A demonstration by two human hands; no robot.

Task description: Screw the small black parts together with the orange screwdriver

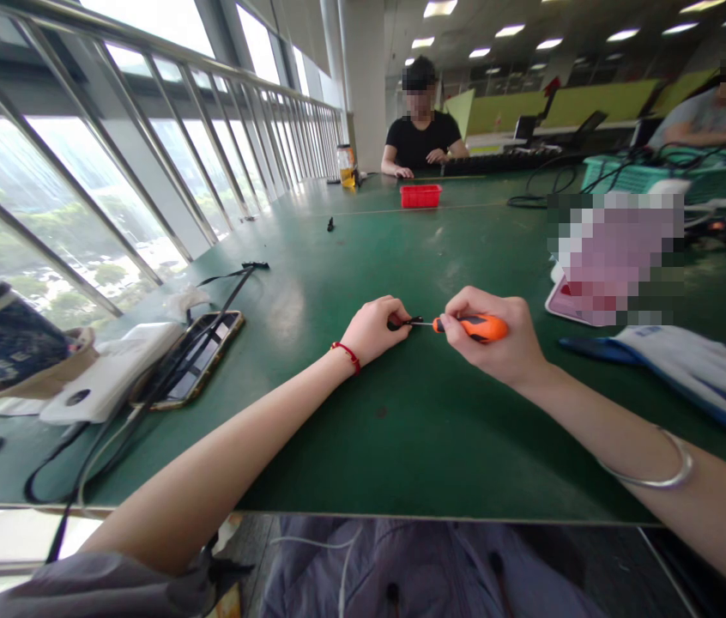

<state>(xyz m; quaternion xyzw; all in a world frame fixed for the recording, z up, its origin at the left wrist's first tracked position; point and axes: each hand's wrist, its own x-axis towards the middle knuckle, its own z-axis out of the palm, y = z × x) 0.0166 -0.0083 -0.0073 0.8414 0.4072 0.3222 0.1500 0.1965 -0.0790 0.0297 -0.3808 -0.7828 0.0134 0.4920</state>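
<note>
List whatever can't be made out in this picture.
- Small black part, head view: partly covered by the left hand; too small to identify.
- Orange screwdriver, head view: its tip is too small to show how it meets the part.
- Pink object, head view: mostly hidden by pixelation.
- Dark blue item, head view: cut off by the left edge.

Over the bench (337,446), the screwdriver (488,328) is flanked by a phone (194,365) at left, a glove (691,365) at right; a tray (420,198) is set beyond
</note>
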